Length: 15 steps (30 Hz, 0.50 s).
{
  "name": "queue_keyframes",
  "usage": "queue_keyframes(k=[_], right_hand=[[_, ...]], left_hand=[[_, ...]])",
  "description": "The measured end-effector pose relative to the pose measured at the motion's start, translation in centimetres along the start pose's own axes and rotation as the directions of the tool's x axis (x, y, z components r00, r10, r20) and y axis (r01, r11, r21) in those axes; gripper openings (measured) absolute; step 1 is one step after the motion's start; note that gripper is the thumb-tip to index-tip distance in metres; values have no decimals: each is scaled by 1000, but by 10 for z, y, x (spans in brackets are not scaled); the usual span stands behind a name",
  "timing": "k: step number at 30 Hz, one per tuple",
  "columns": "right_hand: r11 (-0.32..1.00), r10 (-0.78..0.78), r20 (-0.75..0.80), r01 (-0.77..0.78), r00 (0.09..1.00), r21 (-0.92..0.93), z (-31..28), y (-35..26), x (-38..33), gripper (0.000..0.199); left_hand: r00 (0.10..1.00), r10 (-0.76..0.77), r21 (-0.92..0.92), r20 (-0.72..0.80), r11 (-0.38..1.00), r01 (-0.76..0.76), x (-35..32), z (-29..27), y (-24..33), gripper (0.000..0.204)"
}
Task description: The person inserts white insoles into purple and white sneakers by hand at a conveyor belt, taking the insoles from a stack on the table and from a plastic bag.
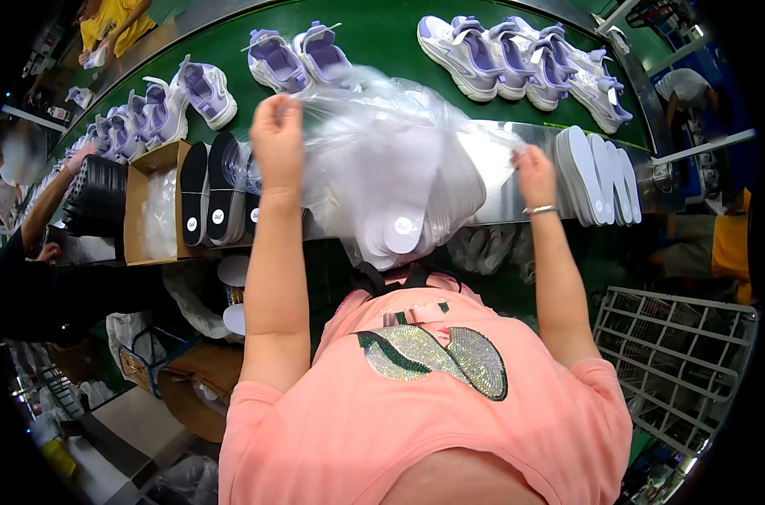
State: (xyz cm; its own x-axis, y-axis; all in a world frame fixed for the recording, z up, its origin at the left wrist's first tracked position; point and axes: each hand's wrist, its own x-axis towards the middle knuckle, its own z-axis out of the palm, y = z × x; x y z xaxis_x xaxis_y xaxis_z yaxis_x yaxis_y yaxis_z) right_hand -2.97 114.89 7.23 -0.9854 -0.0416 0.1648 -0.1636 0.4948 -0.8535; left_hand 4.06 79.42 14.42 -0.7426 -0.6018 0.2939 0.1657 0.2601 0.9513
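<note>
A clear plastic bag is stretched between my two hands over the metal ledge, partly smeared by motion. Through its film shows a thick bundle of white shoe insoles, fanned toward my waist, with a round label on one. My left hand is closed in a pinch on the bag's left side. At the other side my right hand, with a bracelet on the wrist, pinches the film. Stacks of white insoles stand just beyond the right hand. Bundled black insoles lie left of the left forearm.
Lilac-and-white sneakers line the green conveyor belt ahead. A cardboard box with clear plastic inside stands at left, beside a black stack. A co-worker's arm reaches in there. A wire rack is at lower right.
</note>
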Motion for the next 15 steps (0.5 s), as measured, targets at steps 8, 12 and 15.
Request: queue_keyframes(k=[8,12,15], right_hand=[[909,-349,-15,335,937,-247,-17,-45,-2,23],[807,-590,510,449,625,383,6,-131,-48,17],[887,-283,879,454,384,86,42,-124,-66,20]], left_hand=[[480,160,-28,863,962,-270,-62,-60,91,9],[265,283,-193,922,928,-319,-97,-17,109,15],[280,-9,173,960,807,-565,-103,-4,98,24]])
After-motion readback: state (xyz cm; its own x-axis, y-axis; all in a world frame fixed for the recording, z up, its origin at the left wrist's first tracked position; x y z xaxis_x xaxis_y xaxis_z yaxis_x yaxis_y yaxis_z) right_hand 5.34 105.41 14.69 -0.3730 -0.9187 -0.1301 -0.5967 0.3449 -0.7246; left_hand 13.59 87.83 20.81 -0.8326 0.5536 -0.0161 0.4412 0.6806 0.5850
